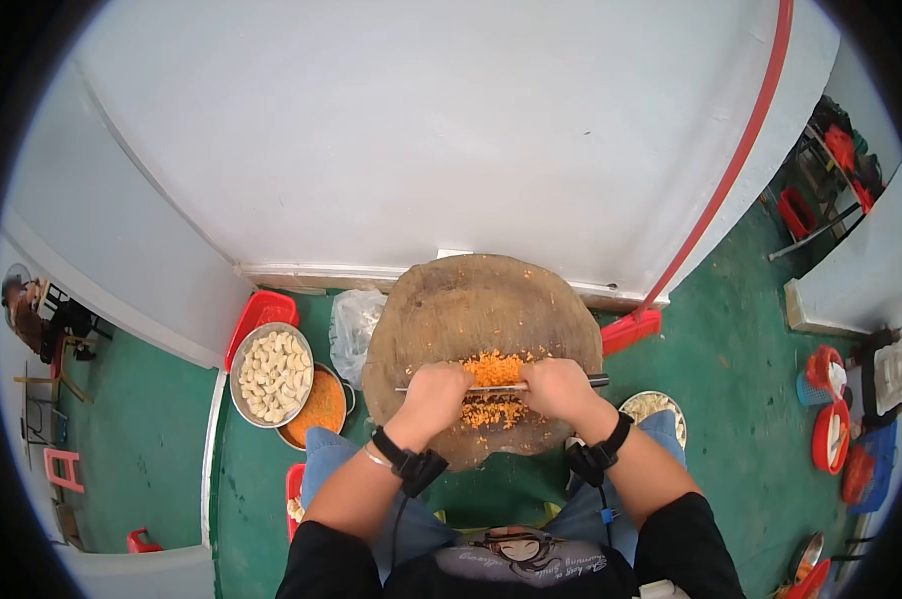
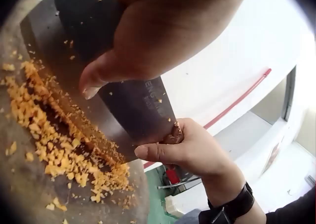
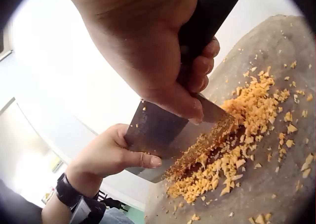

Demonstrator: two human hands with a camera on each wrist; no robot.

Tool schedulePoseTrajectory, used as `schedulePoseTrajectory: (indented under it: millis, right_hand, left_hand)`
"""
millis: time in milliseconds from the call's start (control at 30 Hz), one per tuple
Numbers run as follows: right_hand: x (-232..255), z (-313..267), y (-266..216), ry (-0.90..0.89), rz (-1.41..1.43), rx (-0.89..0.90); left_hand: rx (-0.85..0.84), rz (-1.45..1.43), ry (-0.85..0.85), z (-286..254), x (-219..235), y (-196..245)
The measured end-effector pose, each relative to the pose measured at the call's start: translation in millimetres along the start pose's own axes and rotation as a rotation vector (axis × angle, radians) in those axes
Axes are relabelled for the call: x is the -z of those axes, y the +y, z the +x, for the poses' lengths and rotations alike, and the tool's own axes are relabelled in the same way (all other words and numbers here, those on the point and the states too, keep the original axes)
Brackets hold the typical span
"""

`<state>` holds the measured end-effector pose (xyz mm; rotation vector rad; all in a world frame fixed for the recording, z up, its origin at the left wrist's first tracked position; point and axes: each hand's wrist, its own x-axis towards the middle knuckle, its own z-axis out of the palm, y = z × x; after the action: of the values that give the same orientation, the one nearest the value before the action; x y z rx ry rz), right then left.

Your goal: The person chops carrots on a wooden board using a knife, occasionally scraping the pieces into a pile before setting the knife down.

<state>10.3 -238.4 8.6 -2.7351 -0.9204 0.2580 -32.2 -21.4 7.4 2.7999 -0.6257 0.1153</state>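
A wide-bladed cleaver [image 2: 131,110] stands with its edge down among finely chopped orange bits [image 1: 496,369], probably carrot, on a round wooden chopping block [image 1: 481,299]. My right hand [image 1: 561,387] grips the black handle where it meets the blade, its thumb lying along the blade face in the right wrist view. At the opposite end, my left hand [image 1: 436,394] pinches the blade, thumb flat on its face. Orange crumbs cling to the steel [image 3: 165,127]. More chopped bits lie on both sides of the edge.
Left of the block are a bowl of pale, plump pieces [image 1: 271,374], a pot of orange bits [image 1: 321,407] and a plastic bag [image 1: 353,334]. A bowl of whitish bits [image 1: 653,407] sits at the right. Behind the block rises a white wall [image 1: 421,150].
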Motion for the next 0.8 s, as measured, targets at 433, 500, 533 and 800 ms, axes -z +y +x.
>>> schedulePoseTrajectory:
  millis: [433, 500, 533, 800]
  right_hand:
    - [-15.8, -3.1, -4.5, -0.049, 0.013, 0.01]
    - [-6.3, 0.6, -4.4, 0.014, 0.007, 0.041]
    - [-1.4, -0.6, -7.4, 0.018, 0.002, 0.045]
    - [-2.2, -0.5, -12.7, -0.018, 0.056, 0.036]
  left_hand:
    - [-0.01, 0.044, -0.023, -7.2, -11.3, -0.1]
    - [-0.017, 0.037, 0.021, -8.2, -2.4, 1.0]
    - [-0.019, 0.022, 0.057, -9.1, 2.1, 1.9]
    - [0.001, 0.009, -0.011, -14.0, -2.1, -5.4]
